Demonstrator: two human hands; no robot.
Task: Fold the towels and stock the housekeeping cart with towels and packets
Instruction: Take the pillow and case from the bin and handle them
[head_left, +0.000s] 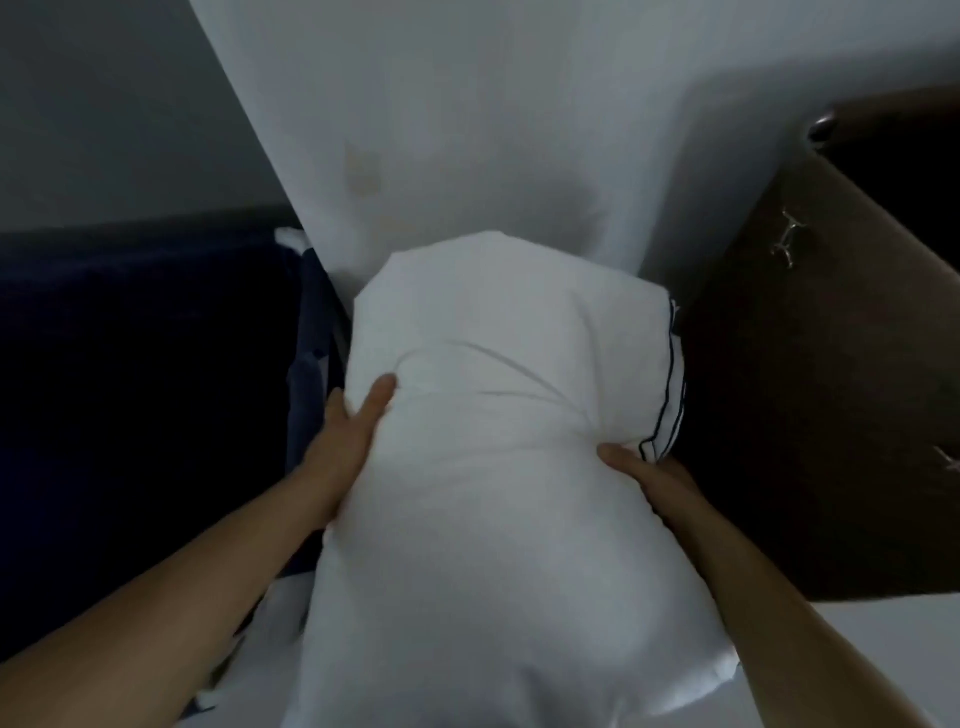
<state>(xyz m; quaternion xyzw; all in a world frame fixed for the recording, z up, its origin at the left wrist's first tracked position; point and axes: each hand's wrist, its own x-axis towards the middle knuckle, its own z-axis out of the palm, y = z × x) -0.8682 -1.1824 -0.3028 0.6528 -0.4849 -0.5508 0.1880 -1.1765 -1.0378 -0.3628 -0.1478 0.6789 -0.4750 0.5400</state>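
A large white pillow (498, 415) with a thin dark-blue piped edge on its right side fills the middle of the head view. I hold it out in front of me by both sides. My left hand (345, 441) grips its left flank, thumb pressed into the top so the fabric creases. My right hand (649, 483) grips the right flank just below the piped corner, thumb on top, fingers hidden underneath. No towels or packets are visible.
A white wall panel (467, 130) rises straight ahead. A dark navy surface (130, 389) lies to the left with blue fabric (306, 374) hanging at its edge. A dark brown wooden door (831, 389) stands to the right. White floor (883, 634) shows bottom right.
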